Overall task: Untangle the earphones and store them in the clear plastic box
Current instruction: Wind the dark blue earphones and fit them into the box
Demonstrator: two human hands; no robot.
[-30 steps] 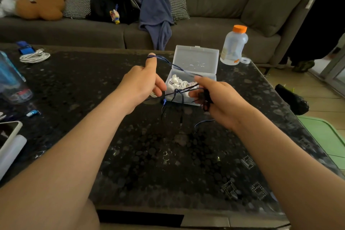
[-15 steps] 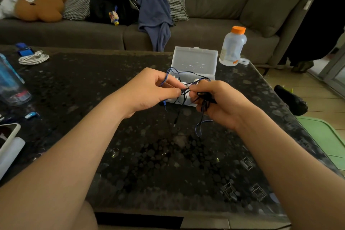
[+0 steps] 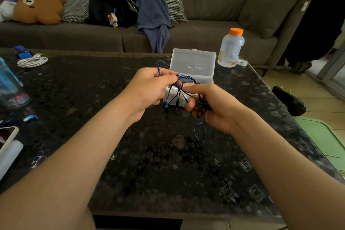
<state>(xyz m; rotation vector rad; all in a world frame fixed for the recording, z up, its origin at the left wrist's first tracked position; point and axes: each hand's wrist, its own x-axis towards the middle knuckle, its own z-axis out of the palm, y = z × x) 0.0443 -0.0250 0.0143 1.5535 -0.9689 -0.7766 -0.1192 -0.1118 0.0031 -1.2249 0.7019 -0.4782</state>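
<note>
while both hands meet at centre frame above the dark counter (image 3: 168, 164), the left hand (image 3: 149, 87) pinches a loop of the tangled blue earphones (image 3: 200, 105) and the right hand (image 3: 212, 107) curls round the bunched cord; strands run left to right between them, the open clear plastic box (image 3: 194, 61) just beyond, up-frame.

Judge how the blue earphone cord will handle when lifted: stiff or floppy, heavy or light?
Probably floppy: a loop of the earphone cord droops below the right hand. Likely light: the left hand holds strands up with fingertips. It may snag: strands cross between the hands.
</note>
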